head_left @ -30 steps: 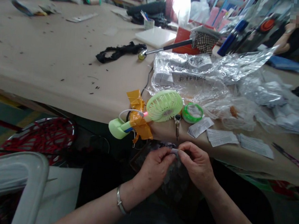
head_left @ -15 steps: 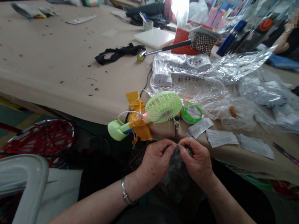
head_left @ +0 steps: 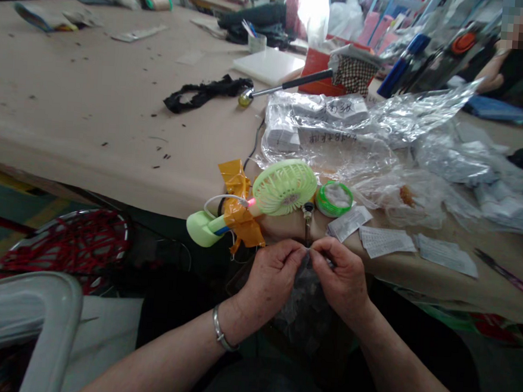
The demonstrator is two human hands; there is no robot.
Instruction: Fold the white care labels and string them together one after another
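Observation:
My left hand (head_left: 270, 275) and my right hand (head_left: 342, 277) meet in front of the table edge, thumbs and forefingers pinched together. Between the fingertips is a tiny whitish bit, too small to name. Below the hands hangs or lies a heap of pale, see-through scraps (head_left: 305, 303), partly hidden by them. Just beyond the fingertips a small metal fitting with a black knob (head_left: 308, 214) stands at the table edge. A green handheld fan (head_left: 285, 187) is taped there with orange tape (head_left: 244, 219). Right of the fan is a green-rimmed round tub (head_left: 335, 199) with white material inside.
Small stacks of printed labels (head_left: 386, 240) lie along the table's (head_left: 66, 105) front edge, with tweezers or snips (head_left: 507, 273) farther right. Clear plastic bags (head_left: 336, 147) spread behind. A black strap (head_left: 201, 96) lies mid-table. A person's arm (head_left: 491, 72) shows far right. A red-laced basket (head_left: 65, 245) stands lower left.
Both hands stay pinched together in nearly the same place, with slight finger movement. The whole view has shifted a few pixels.

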